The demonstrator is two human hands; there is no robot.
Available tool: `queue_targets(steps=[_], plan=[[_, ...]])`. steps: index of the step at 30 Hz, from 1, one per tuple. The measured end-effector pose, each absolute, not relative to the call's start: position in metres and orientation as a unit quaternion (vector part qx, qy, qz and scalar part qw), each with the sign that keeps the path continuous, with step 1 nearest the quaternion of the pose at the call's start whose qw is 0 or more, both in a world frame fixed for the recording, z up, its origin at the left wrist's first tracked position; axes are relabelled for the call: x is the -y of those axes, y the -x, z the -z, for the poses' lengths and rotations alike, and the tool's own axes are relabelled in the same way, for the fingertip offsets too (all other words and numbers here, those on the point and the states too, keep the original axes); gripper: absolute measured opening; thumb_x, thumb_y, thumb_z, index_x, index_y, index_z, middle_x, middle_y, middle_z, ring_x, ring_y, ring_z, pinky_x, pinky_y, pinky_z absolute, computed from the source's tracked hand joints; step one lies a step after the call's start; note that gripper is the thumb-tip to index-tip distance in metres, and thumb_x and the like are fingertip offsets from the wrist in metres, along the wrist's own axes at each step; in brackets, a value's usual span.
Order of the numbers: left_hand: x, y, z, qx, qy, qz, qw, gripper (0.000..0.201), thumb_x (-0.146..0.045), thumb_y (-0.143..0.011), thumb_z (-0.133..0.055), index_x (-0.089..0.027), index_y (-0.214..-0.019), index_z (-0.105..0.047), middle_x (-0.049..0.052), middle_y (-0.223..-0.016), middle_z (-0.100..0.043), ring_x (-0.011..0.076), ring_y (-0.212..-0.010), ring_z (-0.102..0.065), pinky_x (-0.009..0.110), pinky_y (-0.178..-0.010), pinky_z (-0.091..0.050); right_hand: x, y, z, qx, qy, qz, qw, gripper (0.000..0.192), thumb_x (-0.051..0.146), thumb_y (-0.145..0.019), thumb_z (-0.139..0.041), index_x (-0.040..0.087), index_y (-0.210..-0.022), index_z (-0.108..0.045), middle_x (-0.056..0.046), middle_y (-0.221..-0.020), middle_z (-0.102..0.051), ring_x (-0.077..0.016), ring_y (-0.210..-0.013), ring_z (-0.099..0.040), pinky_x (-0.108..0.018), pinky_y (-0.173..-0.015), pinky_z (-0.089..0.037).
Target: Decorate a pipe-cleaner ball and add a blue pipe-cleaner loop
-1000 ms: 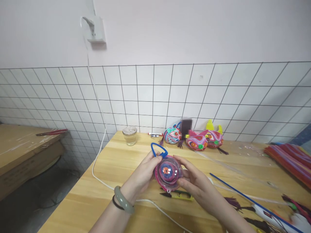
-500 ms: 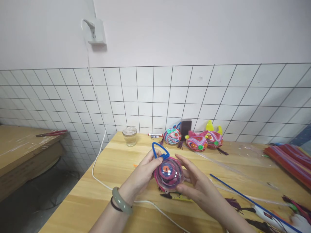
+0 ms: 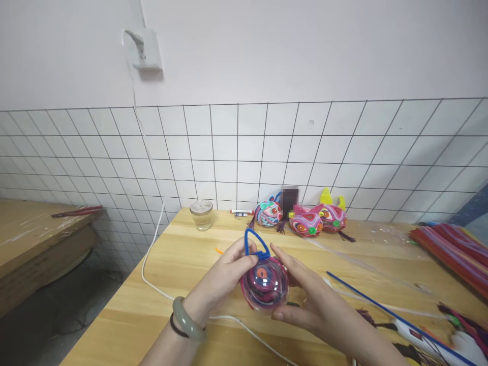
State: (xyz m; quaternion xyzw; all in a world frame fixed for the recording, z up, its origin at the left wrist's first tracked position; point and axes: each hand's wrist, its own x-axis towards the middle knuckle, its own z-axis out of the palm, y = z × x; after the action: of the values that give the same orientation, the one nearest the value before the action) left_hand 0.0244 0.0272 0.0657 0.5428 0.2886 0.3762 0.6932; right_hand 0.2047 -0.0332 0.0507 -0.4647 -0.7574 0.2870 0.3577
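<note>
Hands meet at lower centre of the frame: your left hand (image 3: 224,277) and right hand (image 3: 310,297) both grip the clear plastic ball (image 3: 265,283) stuffed with coloured pipe cleaners, its blue loop (image 3: 254,244) on top, above the wooden table (image 3: 183,264).

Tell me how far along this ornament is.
Done: three finished pipe-cleaner heads sit by the wall, and the clear ball already holds coiled pink and blue with an orange eye. In hand: the left hand and right hand cup the ball, with a blue loop at its top. Left, probably: a loose blue pipe cleaner and the bundle lie unused.
</note>
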Motion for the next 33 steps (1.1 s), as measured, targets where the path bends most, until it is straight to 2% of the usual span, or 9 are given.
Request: queue_targets(steps=[6,14,25,33], plan=[[-0.028,-0.024,-0.067,-0.287,-0.554,-0.372,0.688,0.007,-0.02,-0.074,-0.057,-0.018,-0.081,-0.056,-0.001,-0.078,-0.054,0.0118,-0.07,-0.048,0.024,-0.066,-0.039,0.033,-0.204,-0.053,0.768,0.46,-0.281,0.347,0.078,0.032,-0.071,-0.069,0.041,-0.135,-0.025,-0.003,-0.127,-0.047,-0.0269,-0.107,-0.05,-0.042,-0.088,-0.044],[-0.029,-0.023,-0.065,-0.281,-0.55,-0.373,0.692,0.009,-0.017,-0.076,-0.055,-0.019,-0.084,-0.059,0.0,-0.081,-0.056,0.0115,-0.072,-0.05,0.023,-0.068,-0.039,0.033,-0.204,-0.053,0.768,0.459,-0.283,0.345,0.077,0.033,-0.072,-0.068,0.041,-0.134,-0.024,-0.002,-0.129,-0.047,-0.0251,-0.107,-0.051,-0.039,-0.089,-0.044],[-0.029,-0.024,-0.064,-0.286,-0.535,-0.382,0.697,0.014,-0.015,-0.073,-0.057,-0.017,-0.086,-0.063,0.001,-0.086,-0.062,0.0122,-0.077,-0.053,0.023,-0.071,-0.041,0.031,-0.206,-0.042,0.761,0.472,-0.275,0.351,0.088,0.035,-0.07,-0.069,0.04,-0.138,-0.013,-0.004,-0.134,-0.042,-0.0263,-0.111,-0.05,-0.041,-0.092,-0.042],[-0.028,-0.024,-0.068,-0.295,-0.538,-0.392,0.685,0.014,-0.015,-0.072,-0.059,-0.016,-0.084,-0.066,0.002,-0.083,-0.065,0.0138,-0.077,-0.056,0.024,-0.072,-0.043,0.032,-0.202,-0.049,0.772,0.46,-0.269,0.347,0.086,0.026,-0.072,-0.069,0.042,-0.136,-0.013,0.0,-0.134,-0.04,-0.0198,-0.111,-0.049,-0.034,-0.092,-0.043]])
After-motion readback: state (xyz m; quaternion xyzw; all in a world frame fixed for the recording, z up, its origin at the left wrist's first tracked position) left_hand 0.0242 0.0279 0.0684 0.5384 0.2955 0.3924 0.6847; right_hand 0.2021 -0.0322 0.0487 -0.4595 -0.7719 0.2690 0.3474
